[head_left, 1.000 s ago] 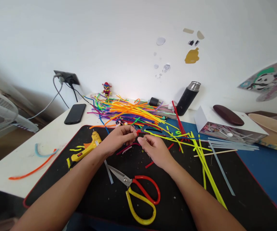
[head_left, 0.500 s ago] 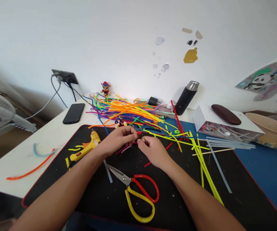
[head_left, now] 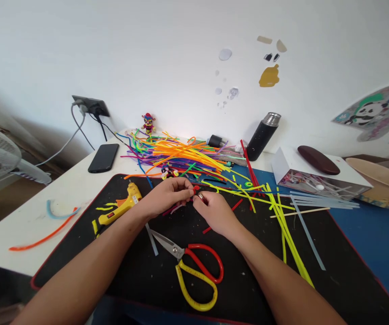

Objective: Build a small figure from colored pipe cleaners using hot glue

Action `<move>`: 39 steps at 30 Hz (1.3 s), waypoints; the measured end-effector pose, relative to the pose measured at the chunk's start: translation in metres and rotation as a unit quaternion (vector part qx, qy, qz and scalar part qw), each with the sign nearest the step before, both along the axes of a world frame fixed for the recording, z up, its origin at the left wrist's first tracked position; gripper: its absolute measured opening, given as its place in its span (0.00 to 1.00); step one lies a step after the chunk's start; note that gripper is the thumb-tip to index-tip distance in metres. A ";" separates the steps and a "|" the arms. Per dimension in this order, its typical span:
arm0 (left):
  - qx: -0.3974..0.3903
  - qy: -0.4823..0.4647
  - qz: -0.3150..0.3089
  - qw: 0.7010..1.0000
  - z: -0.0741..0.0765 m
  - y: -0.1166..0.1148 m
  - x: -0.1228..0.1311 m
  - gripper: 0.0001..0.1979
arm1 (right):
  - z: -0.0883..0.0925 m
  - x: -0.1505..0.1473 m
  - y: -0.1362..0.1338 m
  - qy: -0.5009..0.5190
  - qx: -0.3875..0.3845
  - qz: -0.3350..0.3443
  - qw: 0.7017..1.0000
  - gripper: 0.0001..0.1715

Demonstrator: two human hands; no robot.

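Between my two hands is a small piece of red pipe cleaner (head_left: 196,188), bent and mostly covered by fingers. My left hand (head_left: 173,195) pinches it from the left. From the right, the closed fingers of my right hand (head_left: 213,211) meet it, with a ring on one finger. Just beneath lie scissors (head_left: 181,257), blades apart, with one red and one yellow handle. A red pipe cleaner length (head_left: 237,205) rests beside my right hand. Left of my left wrist lies a yellow glue gun (head_left: 122,210). A small pipe-cleaner figure (head_left: 167,171) sits behind my left hand.
A heap of colourful pipe cleaners (head_left: 181,155) spreads along the wall. Yellow strips (head_left: 284,230) and pale glue sticks (head_left: 323,201) lie right. A phone (head_left: 103,158), a black flask (head_left: 262,137), a white box (head_left: 319,174) and another figure (head_left: 148,124) stand around the black mat (head_left: 235,289).
Both hands stay almost in place, fingers shifting very slightly around the red pipe cleaner. The whole view has tilted a little; nothing else has visibly moved.
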State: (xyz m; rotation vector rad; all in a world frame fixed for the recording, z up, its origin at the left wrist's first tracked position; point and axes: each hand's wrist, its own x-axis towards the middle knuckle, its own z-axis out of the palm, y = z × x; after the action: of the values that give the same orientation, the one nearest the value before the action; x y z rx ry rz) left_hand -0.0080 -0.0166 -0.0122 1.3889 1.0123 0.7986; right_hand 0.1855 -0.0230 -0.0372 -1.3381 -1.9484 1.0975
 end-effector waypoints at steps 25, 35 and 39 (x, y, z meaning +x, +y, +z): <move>-0.011 0.003 -0.008 1.000 0.000 0.000 0.000 0.15 | 0.002 -0.001 0.001 -0.003 -0.001 0.005 1.000 0.20; -0.010 0.012 -0.003 1.000 0.000 0.000 0.002 0.14 | 0.001 -0.001 0.000 -0.007 -0.001 0.007 1.000 0.20; -0.004 0.030 -0.006 1.000 -0.001 0.000 0.001 0.13 | 0.002 -0.001 0.000 -0.016 -0.004 0.007 1.000 0.21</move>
State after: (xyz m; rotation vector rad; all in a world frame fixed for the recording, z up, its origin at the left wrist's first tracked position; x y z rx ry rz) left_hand -0.0074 -0.0170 -0.0135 1.4180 1.0514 0.7474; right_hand 0.1840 -0.0228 -0.0348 -1.3556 -1.9806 1.0975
